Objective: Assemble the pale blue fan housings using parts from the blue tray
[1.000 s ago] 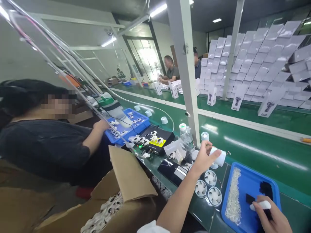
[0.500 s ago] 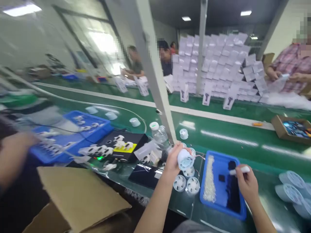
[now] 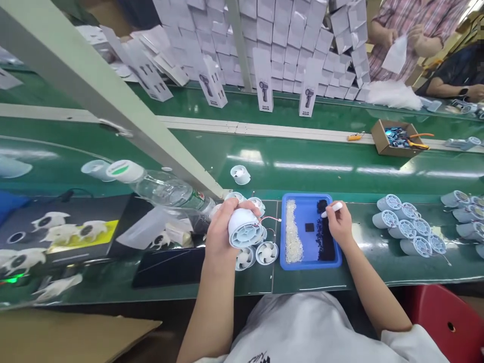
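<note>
My left hand is wrapped round a pale blue fan housing, its vented end tilted toward me and thin wires trailing right. Below and behind it, more round fan units stand on the table. In my right hand is a white pen-like tool, its tip over the dark pieces along the right side of a blue tray. White pieces fill the tray's left side, and a small black square lies between.
A clear bottle lies beside the slanted metal post. Grouped pale blue housings stand at the right. Beyond are a small carton, stacked white boxes and a person in a plaid shirt. A red stool is lower right.
The view has swung right and down. Both hands keep their objects, the tool tip still at the dark pieces. The other person's blurred arm at the left has left view.
</note>
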### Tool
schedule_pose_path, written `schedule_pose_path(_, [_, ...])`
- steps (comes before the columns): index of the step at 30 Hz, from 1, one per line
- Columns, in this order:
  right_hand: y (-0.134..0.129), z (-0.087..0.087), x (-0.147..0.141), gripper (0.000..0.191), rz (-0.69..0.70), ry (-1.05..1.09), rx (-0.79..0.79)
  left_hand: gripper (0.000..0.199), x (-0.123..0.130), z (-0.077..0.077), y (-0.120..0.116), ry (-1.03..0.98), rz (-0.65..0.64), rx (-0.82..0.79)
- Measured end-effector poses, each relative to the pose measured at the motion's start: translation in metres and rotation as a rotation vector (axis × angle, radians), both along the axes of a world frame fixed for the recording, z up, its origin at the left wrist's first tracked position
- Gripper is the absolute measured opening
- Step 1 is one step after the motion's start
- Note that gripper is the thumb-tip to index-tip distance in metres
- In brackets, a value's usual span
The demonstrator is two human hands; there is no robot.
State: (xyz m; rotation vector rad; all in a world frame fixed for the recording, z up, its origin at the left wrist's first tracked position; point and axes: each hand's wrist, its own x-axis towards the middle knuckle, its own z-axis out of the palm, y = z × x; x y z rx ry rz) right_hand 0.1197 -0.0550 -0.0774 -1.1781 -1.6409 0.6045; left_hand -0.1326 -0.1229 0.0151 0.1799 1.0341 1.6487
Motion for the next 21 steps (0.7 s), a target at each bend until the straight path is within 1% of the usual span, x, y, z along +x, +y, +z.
schedule_pose_path(2, [-0.001, 0.001, 0.0, 0.026, 0.031, -0.037, 0.015, 0.034, 0.002, 0.004, 0.004, -0.095, 0.039, -0.069])
schedule_pose_path(4, [-0.001, 0.003, -0.001, 0.024, 0.056, -0.067, 0.039, 0.039, 0.002, 0.006, 0.007, -0.179, 0.111, -0.136])
schedule_pose_path(7, [0.0, 0.003, -0.001, 0.023, 0.075, -0.094, 0.07, 0.038, 0.0, 0.004, 0.01, -0.231, 0.195, -0.196])
schedule_pose_path(10, [0.002, 0.003, -0.002, 0.021, 0.089, -0.131, 0.062, 0.035, -0.002, -0.004, 0.012, -0.246, 0.192, -0.168])
schedule_pose_path(13, [0.002, 0.006, -0.002, 0.021, 0.118, -0.175, 0.043, 0.031, -0.002, -0.008, 0.015, -0.282, 0.251, -0.119])
schedule_pose_path(15, [0.0, 0.008, -0.004, 0.018, 0.145, -0.189, 0.055, 0.031, 0.002, -0.006, 0.018, -0.306, 0.307, -0.098])
schedule_pose_path(17, [-0.005, 0.012, -0.007, 0.017, 0.204, -0.201, 0.068, 0.032, 0.008, -0.001, 0.021, -0.329, 0.328, -0.116])
schedule_pose_path(19, [-0.012, 0.018, -0.012, 0.017, 0.273, -0.212, 0.077, 0.031, 0.015, 0.002, 0.024, -0.339, 0.329, -0.157])
schedule_pose_path(21, [-0.022, 0.028, -0.018, 0.013, 0.286, -0.184, 0.13, 0.027, 0.023, 0.001, 0.025, -0.313, 0.304, -0.175])
